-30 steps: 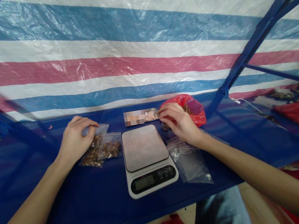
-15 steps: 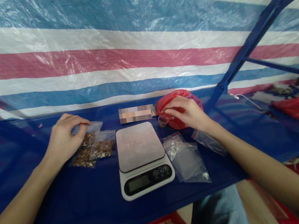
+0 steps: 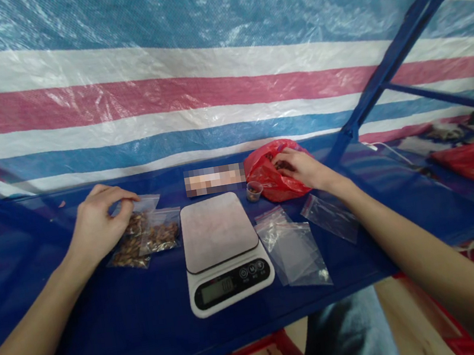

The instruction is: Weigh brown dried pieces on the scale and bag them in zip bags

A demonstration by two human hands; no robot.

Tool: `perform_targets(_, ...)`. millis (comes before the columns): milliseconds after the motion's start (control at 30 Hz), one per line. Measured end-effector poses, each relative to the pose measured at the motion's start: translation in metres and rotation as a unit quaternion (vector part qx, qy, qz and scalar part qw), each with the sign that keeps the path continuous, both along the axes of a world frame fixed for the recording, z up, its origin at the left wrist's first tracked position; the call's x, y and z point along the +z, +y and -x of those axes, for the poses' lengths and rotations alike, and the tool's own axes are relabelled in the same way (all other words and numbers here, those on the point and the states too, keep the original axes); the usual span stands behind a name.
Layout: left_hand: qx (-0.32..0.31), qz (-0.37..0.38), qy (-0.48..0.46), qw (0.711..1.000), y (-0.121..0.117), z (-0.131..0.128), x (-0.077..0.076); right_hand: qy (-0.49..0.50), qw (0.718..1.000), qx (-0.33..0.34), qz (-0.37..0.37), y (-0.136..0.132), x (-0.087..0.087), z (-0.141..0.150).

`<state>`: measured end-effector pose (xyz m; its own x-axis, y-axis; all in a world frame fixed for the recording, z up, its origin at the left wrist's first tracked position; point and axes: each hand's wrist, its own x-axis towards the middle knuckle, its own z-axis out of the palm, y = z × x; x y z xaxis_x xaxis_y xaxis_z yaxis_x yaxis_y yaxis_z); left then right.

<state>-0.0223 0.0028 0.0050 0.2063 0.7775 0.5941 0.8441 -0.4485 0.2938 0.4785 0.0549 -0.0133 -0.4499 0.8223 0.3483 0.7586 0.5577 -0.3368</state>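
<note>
Your left hand [image 3: 98, 223] rests at the near-left of the scene, its fingers curled over the top edge of a clear zip-top plastic bag of brown pieces [image 3: 129, 245], though you can't tell from this view whether they are pinching it. A second clear zip-top bag of brown pieces [image 3: 161, 232] overlaps it on the right; what the pieces are is too small to tell. Your right hand [image 3: 303, 170] is at the far right-centre, its fingers partly open and dipped into the mouth of a crumpled red plastic bag [image 3: 266, 179], and whether they have hold of anything inside is hidden. Just left of that bag stands a small clear cup with something dark in it [image 3: 254, 190]. Between your hands sits a white digital kitchen scale with a pale square platform [image 3: 216, 232], nothing on it, and its display is too blurred to read. To its right lie two flat clear zip-top bags – one [image 3: 291, 250] beside the scale, the other [image 3: 330, 218] under your right wrist. A pixelated strip [image 3: 214, 179] lies behind the scale on the dark blue surface [image 3: 82, 310], and a striped blue, white and pink tarpaulin [image 3: 204, 86] hangs beyond it.
</note>
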Motion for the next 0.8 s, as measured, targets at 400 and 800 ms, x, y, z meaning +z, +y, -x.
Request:
perform_targets(400,-0.007,0.014,0.012,1.0,-0.003,-0.002,0.002,0.107,0.99,-0.043,-0.086,-0.008,0.021,0.005)
perform_targets(800,-0.012,0.013,0.013,1.0,-0.004,-0.005,0.004,0.264,0.961,0.081,-0.001,-0.06,0.039,0.092)
